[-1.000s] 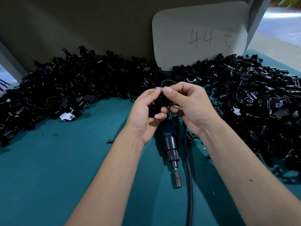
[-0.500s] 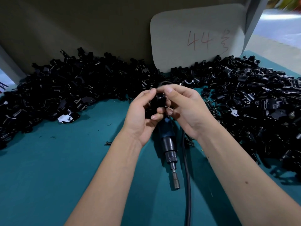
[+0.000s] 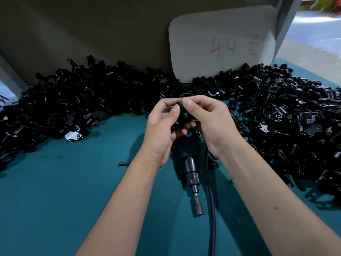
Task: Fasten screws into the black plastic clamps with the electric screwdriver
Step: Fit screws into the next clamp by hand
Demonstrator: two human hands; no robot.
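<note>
While both hands meet in the middle of the frame, the left hand (image 3: 160, 130) and right hand (image 3: 208, 122) have their fingers curled around one small black clamp (image 3: 181, 115), thumbs pinching it from either side near the top. Most of the clamp is buried between the fingers, so I honestly can't tell which way it faces or whether a screw is in it. The electric screwdriver (image 3: 191, 167) isn't in anyone's grip: it lies on the teal table (image 3: 64, 200) right under the hands, long axis running almost straight up and down the frame, with the metal bit end (image 3: 199, 207) pointing toward the bottom edge and the blue body disappearing up under the palms. Its black cable (image 3: 211, 209) runs just beside it on the right, roughly parallel, and goes off the bottom of the frame. A big pile of black clamps (image 3: 77, 100) fills the left and upper middle, and another heap (image 3: 287, 115) spreads down the right side, with some loose screws mixed in near the right wrist. One single loose screw (image 3: 124, 164) lies flat on the table left of the left forearm, long axis running left to right. A pale card (image 3: 221, 43) with "44" handwritten on it leans against the back wall at upper right.
</note>
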